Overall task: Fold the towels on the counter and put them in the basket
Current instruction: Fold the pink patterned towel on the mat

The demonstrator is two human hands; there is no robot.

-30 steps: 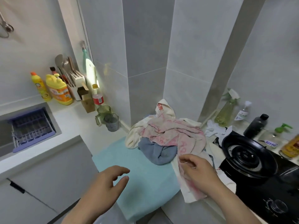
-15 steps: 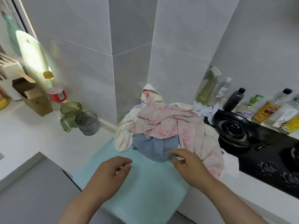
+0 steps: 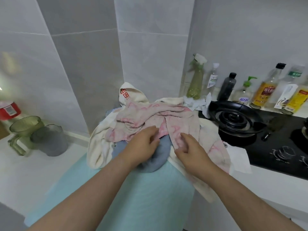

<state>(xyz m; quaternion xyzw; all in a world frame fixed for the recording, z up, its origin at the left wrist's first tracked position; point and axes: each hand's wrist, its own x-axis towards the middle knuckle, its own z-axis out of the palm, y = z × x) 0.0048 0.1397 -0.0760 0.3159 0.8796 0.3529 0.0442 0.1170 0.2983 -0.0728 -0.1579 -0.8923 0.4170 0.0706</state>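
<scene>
Head view: left hand (image 3: pixel 141 145) pinches the pink towel (image 3: pixel 150 112) atop the counter (image 3: pixel 33 172) heap; right hand (image 3: pixel 190 149) rests curled on it, grip indeterminate. Lifting may drag the tangled grey towel (image 3: pixel 160 155) toward the stove (image 3: pixel 233 119).

2 hands (image 3: pixel 141 147), 4 towels (image 3: pixel 150 112), 2 cups (image 3: pixel 50 140), 7 bottles (image 3: pixel 227 87).

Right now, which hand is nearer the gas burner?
Right. The right hand rests on the pink towel, just left of the gas burner. The left hand is farther left, over the grey-blue towel.
</scene>
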